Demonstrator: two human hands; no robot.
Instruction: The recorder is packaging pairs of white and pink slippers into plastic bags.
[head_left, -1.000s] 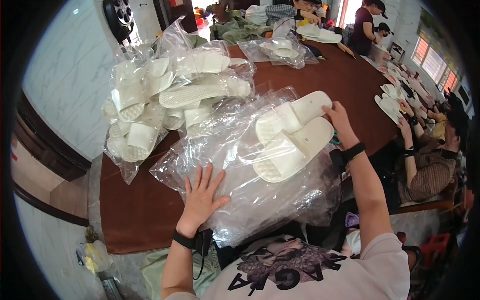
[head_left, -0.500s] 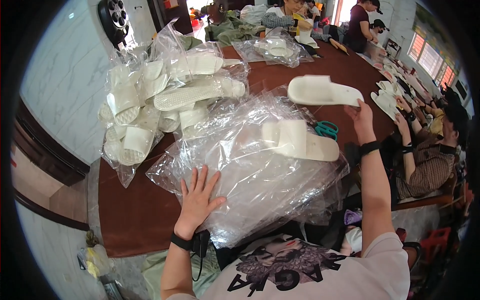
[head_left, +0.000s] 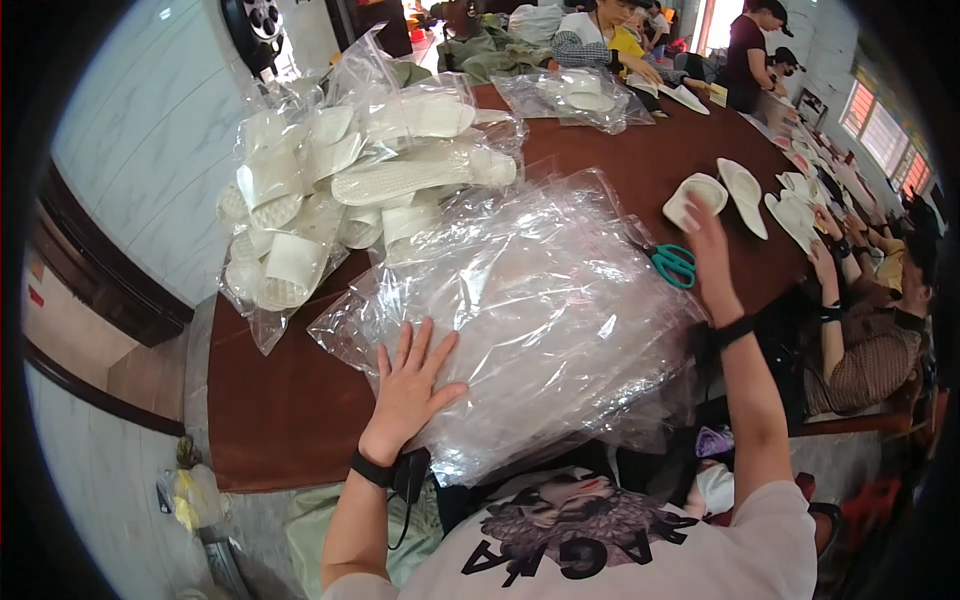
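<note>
My left hand lies flat with fingers spread on a thick stack of clear plastic bags. On the right, my right hand is smeared by motion, its fingers over the near end of a white slipper. Whether they grip it cannot be made out. Beside that slipper, a second white slipper lies on the brown table, apart from my hand. Teal-handled scissors rest at the right edge of the bags, close to my right wrist.
Several bagged white slippers are heaped at the far left. Another bagged pair lies at the far edge. More white slippers run along the right side, where a co-worker sits. Another person works across the table.
The slipper that lay on the bags is gone from there. Two slippers now show on the table at right. My right hand has shifted slightly lower; my left stays flat on the bags.
</note>
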